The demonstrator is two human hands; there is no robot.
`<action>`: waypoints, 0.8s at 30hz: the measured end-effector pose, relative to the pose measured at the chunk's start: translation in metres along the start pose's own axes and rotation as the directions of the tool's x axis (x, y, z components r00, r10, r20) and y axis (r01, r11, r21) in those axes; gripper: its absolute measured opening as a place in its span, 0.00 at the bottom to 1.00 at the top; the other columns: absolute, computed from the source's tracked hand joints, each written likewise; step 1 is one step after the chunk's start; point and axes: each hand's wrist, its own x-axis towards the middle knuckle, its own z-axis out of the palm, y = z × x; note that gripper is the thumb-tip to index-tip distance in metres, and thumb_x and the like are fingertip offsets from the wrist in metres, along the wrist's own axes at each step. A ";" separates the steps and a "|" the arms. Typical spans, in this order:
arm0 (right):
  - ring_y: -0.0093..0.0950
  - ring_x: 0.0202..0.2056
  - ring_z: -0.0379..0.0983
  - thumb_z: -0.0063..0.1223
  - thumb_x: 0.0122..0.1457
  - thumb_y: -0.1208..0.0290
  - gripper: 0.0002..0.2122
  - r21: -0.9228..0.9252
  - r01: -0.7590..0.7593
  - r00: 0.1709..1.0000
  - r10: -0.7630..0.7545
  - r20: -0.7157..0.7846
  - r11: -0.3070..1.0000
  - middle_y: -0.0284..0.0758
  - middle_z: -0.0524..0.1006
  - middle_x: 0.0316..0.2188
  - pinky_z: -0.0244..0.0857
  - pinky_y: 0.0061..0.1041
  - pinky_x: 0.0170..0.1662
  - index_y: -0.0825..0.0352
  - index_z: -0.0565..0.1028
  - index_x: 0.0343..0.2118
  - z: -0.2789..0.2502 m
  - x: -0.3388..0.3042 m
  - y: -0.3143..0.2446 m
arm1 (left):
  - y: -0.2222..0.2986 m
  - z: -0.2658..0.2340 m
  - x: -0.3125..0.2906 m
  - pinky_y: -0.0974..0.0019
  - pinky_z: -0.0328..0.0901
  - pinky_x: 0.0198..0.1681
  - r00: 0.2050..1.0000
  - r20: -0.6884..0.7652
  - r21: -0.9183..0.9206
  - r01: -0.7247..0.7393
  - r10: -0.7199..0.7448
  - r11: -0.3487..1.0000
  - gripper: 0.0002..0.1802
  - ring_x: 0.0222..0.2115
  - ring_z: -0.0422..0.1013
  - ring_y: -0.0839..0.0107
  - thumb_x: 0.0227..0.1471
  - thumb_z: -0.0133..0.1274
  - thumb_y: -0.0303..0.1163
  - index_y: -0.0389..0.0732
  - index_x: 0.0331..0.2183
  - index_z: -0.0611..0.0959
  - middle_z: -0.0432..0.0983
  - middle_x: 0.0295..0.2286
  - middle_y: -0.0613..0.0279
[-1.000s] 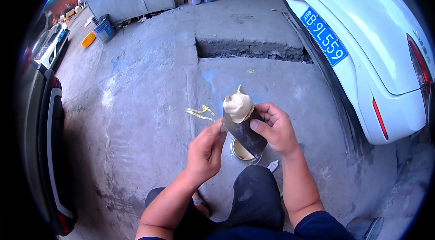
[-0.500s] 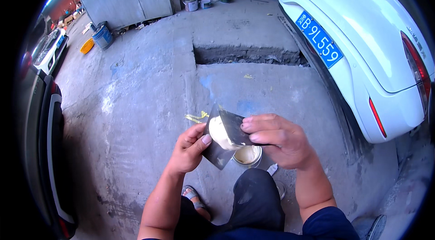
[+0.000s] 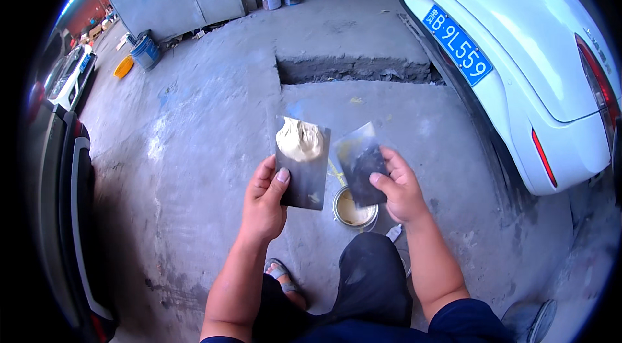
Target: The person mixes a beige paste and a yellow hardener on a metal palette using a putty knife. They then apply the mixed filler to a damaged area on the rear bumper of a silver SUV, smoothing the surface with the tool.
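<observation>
My left hand [image 3: 267, 204] is closed on the lower left edge of a dark, flat putty spreader [image 3: 303, 181], thumb on its face. A thick mound of cream putty [image 3: 300, 139] covers the upper part of that spreader. In my right hand [image 3: 402, 191] I grip a second dark spreader [image 3: 360, 165] by its right side; its face is smeared and slightly blurred. The two spreaders are held apart, side by side. Below the right one stands an open round tin of cream putty [image 3: 355, 208] on the floor, partly covered by the spreader's lower edge.
A white car [image 3: 518, 51] stands at the right, a dark vehicle [image 3: 71, 213] along the left. A trench [image 3: 356, 69] cuts across the concrete floor ahead. Farther off are a blue bucket [image 3: 146, 53], a yellow basin [image 3: 124, 67] and several paint tins [image 3: 271, 0]. A small tube [image 3: 394, 233] lies beside the putty tin.
The spreaders were touching, the right one across the left; now they are apart. My left hand has turned its spreader upright, and the putty sits in one mound near its top.
</observation>
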 end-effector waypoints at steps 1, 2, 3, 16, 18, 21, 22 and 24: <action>0.27 0.49 0.68 0.42 0.54 0.83 0.20 0.227 -0.102 0.994 0.107 -0.008 0.969 0.38 0.72 0.46 0.62 0.28 0.53 0.74 0.64 0.52 0.004 -0.003 0.004 | -0.004 -0.002 0.002 0.69 0.62 0.49 1.000 -0.028 0.001 0.001 -0.001 1.000 0.18 0.44 0.68 0.74 0.58 0.44 0.25 0.34 0.51 0.69 0.73 0.43 0.61; 0.27 0.47 0.69 0.44 0.52 0.84 0.23 0.236 -0.152 0.988 0.147 0.039 0.960 0.39 0.71 0.46 0.62 0.28 0.52 0.74 0.62 0.53 0.010 -0.006 0.004 | -0.008 -0.003 0.003 0.71 0.62 0.49 0.999 -0.036 0.047 -0.026 0.028 0.999 0.17 0.43 0.68 0.76 0.58 0.44 0.25 0.34 0.50 0.69 0.73 0.42 0.61; 0.27 0.47 0.69 0.44 0.52 0.84 0.22 0.266 -0.183 0.983 0.176 0.050 0.946 0.39 0.71 0.46 0.62 0.28 0.52 0.74 0.62 0.53 0.014 -0.006 0.004 | -0.013 -0.004 0.003 0.71 0.62 0.49 0.996 -0.063 0.154 -0.059 0.070 0.986 0.17 0.43 0.68 0.76 0.59 0.44 0.25 0.34 0.50 0.69 0.72 0.42 0.62; 0.28 0.44 0.71 0.45 0.54 0.80 0.20 0.446 -0.106 0.994 0.083 0.072 0.889 0.42 0.73 0.44 0.65 0.29 0.50 0.76 0.65 0.51 0.002 -0.018 0.031 | -0.020 -0.004 0.000 0.64 0.64 0.50 0.993 -0.118 -0.079 0.004 -0.013 0.997 0.19 0.45 0.68 0.70 0.58 0.41 0.24 0.38 0.52 0.66 0.69 0.46 0.59; 0.23 0.44 0.70 0.46 0.56 0.81 0.18 0.211 -0.054 0.998 0.050 0.022 0.976 0.40 0.73 0.43 0.64 0.24 0.48 0.76 0.64 0.50 0.009 -0.025 0.034 | -0.019 0.006 -0.003 0.59 0.64 0.50 0.996 -0.086 -0.140 0.028 -0.040 0.990 0.21 0.47 0.68 0.67 0.58 0.41 0.23 0.42 0.54 0.64 0.68 0.48 0.57; 0.23 0.43 0.70 0.47 0.56 0.81 0.16 0.128 -0.081 0.994 0.071 0.079 0.988 0.41 0.73 0.42 0.64 0.23 0.48 0.75 0.64 0.48 0.008 -0.019 0.031 | -0.023 0.012 -0.007 0.52 0.65 0.50 0.999 0.006 -0.156 0.045 -0.045 0.987 0.26 0.49 0.67 0.61 0.58 0.40 0.22 0.48 0.57 0.61 0.67 0.50 0.54; 0.23 0.43 0.71 0.48 0.56 0.80 0.15 0.129 -0.074 0.995 0.065 0.075 0.989 0.41 0.73 0.41 0.64 0.24 0.48 0.74 0.64 0.46 0.010 -0.015 0.028 | -0.025 0.012 -0.008 0.52 0.64 0.51 0.998 0.048 -0.124 0.043 -0.037 0.991 0.27 0.50 0.66 0.61 0.57 0.40 0.22 0.49 0.58 0.61 0.66 0.50 0.54; 0.24 0.43 0.71 0.48 0.56 0.80 0.15 0.127 -0.091 0.992 0.078 0.104 0.988 0.41 0.73 0.41 0.65 0.25 0.47 0.75 0.64 0.46 0.011 -0.007 0.016 | -0.032 0.008 -0.010 0.54 0.63 0.53 0.986 0.161 -0.052 0.042 -0.033 0.998 0.29 0.51 0.65 0.63 0.57 0.39 0.20 0.48 0.59 0.59 0.65 0.52 0.54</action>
